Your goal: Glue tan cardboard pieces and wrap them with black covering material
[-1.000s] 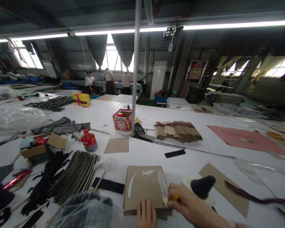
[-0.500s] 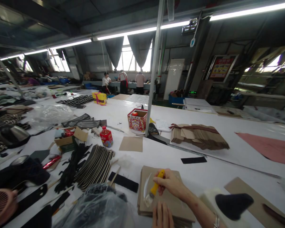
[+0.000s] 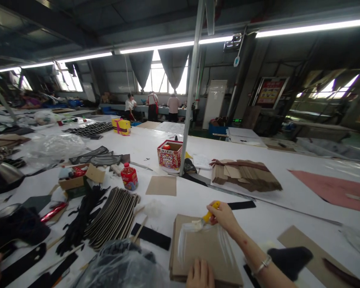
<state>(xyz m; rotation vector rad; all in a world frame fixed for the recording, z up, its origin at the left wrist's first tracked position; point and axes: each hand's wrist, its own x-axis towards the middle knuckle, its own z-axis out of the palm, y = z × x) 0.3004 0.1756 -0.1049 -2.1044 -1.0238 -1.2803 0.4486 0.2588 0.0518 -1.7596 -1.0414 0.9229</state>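
My right hand [image 3: 223, 218] is closed round the yellow handle of a brush [image 3: 208, 216]. The brush's pale bristles touch the top sheet of a stack of brown sheets [image 3: 208, 248], near its far edge. Wet whitish streaks run along the sheet's left, far and right sides. My left hand [image 3: 200, 274] lies flat on the near part of the stack, fingers stretched out; the rest of it is cut off by the bottom of the view. Just left of the stack lies a black strip [image 3: 151, 236], with a thin stick [image 3: 140, 229] across it.
Left of the stack are curved dark pieces [image 3: 112, 214], a clear plastic bag [image 3: 123, 266] and a red bottle [image 3: 129, 176]. A metal post [image 3: 190, 92] rises beside a patterned red box [image 3: 169, 155]. Brown bundled pieces [image 3: 244, 175] lie beyond my right hand. Several people stand far back.
My right hand has moved the brush from the sheet's left side to its far edge. More whitish streaks show on the top sheet. The view has shifted slightly; my left hand stays on the stack.
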